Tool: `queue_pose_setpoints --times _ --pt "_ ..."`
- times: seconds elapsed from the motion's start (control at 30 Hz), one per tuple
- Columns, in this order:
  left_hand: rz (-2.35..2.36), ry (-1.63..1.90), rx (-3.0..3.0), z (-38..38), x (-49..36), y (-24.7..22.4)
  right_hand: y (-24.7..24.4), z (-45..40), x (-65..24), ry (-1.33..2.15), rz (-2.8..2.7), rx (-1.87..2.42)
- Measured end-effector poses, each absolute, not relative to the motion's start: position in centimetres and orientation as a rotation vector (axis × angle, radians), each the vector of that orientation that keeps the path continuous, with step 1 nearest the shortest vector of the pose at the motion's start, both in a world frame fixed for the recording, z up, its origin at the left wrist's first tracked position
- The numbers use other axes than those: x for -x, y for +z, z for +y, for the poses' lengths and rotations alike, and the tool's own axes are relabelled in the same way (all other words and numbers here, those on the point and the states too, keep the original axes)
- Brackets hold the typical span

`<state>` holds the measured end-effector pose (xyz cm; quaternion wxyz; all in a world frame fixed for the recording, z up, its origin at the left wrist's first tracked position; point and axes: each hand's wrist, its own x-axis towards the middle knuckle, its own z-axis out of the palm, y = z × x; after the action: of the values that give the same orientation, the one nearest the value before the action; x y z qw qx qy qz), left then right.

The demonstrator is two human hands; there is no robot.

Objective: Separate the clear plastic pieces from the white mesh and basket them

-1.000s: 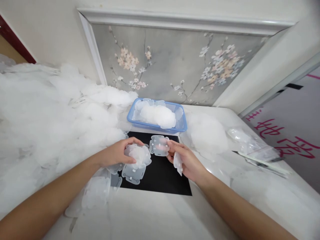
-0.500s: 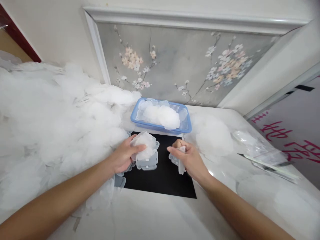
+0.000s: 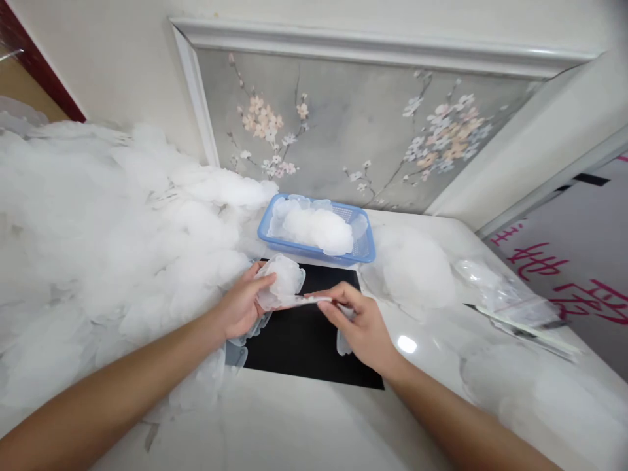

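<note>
Over the left part of a black mat (image 3: pixel 314 347), my left hand (image 3: pixel 245 299) grips a stack of translucent white plastic pieces (image 3: pixel 282 278), thumb on top. My right hand (image 3: pixel 356 320) pinches the edge of one thin piece (image 3: pixel 311 300) that reaches across to the stack. Other translucent pieces (image 3: pixel 345 335) hang below the right fingers, partly hidden by them. A few grey-looking clear pieces (image 3: pixel 236 354) lie at the mat's left edge.
Behind the mat stands a blue basket (image 3: pixel 366 252) with more white pieces. A large heap of them (image 3: pixel 98 248) covers the left side. To the right are another pile (image 3: pixel 417 268), clear plastic bags (image 3: pixel 490 281) and a thin pointed tool (image 3: pixel 520 332). A framed floral panel (image 3: pixel 343 118) backs the table.
My right hand has moved left to the stack and now pinches a thin piece there. The stack in my left hand has tilted, and its lower piece no longer hangs face-on.
</note>
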<state>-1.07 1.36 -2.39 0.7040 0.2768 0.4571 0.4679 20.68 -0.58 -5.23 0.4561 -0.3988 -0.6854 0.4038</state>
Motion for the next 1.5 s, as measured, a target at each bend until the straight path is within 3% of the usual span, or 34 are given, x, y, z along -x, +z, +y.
queue_pose_setpoints --times 0.13,0.3,1.5 --pt "0.977 1.073 -0.607 1.3 1.2 -2.1 -4.4 -0.2 -20.8 1.509 -1.216 1.08" --pt "0.937 1.102 -0.585 1.4 1.3 -1.9 -4.1 0.4 -21.2 1.729 -1.068 1.045" --pt "0.888 1.043 -0.493 1.4 1.5 -2.0 -5.0 0.9 -21.8 1.759 -1.018 1.08"
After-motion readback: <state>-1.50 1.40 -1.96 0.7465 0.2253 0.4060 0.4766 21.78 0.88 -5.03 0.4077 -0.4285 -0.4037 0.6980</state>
